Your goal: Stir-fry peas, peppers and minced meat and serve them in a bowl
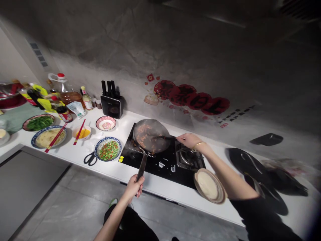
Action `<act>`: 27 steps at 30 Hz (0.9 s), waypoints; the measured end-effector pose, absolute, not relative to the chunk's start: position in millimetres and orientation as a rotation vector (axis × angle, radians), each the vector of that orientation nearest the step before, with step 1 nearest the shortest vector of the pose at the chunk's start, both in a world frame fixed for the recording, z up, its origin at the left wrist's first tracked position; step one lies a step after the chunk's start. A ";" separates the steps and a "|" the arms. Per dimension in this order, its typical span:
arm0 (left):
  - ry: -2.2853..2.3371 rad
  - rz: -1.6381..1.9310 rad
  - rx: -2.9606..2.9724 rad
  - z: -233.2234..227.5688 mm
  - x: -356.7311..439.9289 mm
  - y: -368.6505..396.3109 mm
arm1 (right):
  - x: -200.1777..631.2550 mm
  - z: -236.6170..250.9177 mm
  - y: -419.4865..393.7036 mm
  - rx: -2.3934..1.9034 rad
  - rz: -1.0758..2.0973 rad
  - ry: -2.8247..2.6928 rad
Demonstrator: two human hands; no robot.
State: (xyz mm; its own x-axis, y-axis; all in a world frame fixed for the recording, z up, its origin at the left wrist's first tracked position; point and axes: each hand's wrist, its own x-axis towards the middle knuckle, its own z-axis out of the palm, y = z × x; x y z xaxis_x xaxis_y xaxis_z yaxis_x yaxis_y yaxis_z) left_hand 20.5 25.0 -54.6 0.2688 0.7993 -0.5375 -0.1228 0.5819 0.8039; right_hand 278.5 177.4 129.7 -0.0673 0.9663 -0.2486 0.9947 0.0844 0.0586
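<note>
My left hand [134, 186] is wrapped around the long handle of a dark frying pan [160, 147] on the left burner of the black gas stove [150, 170]. Small browned pieces of food [145, 134] lie in the pan, and a haze hangs over it. My right hand [188, 140] is closed on the handle of a dark spatula [167, 137]. Its far end reaches into the pan, where the blade is hard to make out. Left of the stove stands a blue-rimmed plate of chopped green and red vegetables [108, 149].
Black scissors [90, 159], a bowl of beaten egg [82, 133] and a pink-patterned dish [106, 123] sit to the left. A knife block [111, 105] stands against the wall. A stack of pale bowls [208, 185] is at the stove's right front, near dark lids [245, 160].
</note>
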 end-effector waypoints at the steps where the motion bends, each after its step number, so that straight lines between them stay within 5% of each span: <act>1: 1.137 0.697 0.723 -54.4 20.5 25.2 | 265.4 116.3 181.6 2.027 -0.181 2.153; 7: 1.151 0.684 0.731 -50.8 20.5 26.4 | 212.6 77.9 199.9 1.974 -0.285 2.226; 17: 1.135 0.689 0.726 -49.4 19.6 25.6 | 250.1 156.2 145.6 1.705 -0.254 2.153; 27: 1.150 0.683 0.743 -51.8 19.5 26.0 | 214.6 98.5 174.4 2.033 -0.193 2.057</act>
State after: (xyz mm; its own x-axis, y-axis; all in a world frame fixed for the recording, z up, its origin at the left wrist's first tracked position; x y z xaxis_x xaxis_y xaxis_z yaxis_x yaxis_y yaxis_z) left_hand 19.5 26.0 -51.8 0.2664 0.7962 -0.5433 -0.0961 0.5828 0.8070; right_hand 214.6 174.4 98.5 -0.0011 0.9648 -0.2629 0.9969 0.0217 0.0755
